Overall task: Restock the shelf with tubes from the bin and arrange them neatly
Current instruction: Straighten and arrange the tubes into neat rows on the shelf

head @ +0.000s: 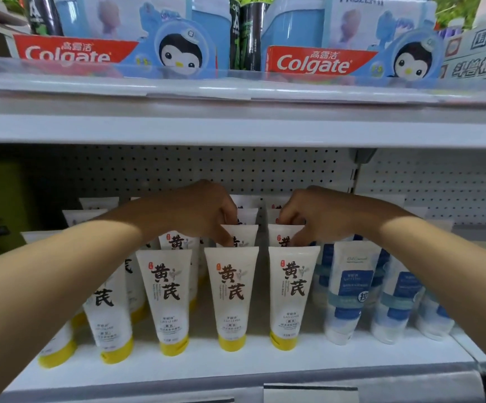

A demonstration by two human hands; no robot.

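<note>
White metal shelving (pixel 236 362) is filling the view, with a pegboard back panel (pixel 178 167) behind the lower level. Along the upper shelf, red boxes reading "Colgate" (pixel 313 64) with Chinese characters are sitting beside blue penguin-printed packs (pixel 178 50). On the lower shelf, white tubes (pixel 231 298) with yellow caps are standing in rows running front to back, long axes upright, caps down and crimped ends up, each showing large black characters "黄芪" and a small red seal; the finer print is too blurred to read. Just to their right, blue-and-white tubes (pixel 349 289) are standing cap-down too. Both arms are reaching in over the front row. The left hand (pixel 195 210) is curling its fingers onto the top of a second-row tube (pixel 240 235), and the right hand (pixel 314 216) is pinching the top of the neighbouring second-row tube (pixel 282 235).
</note>
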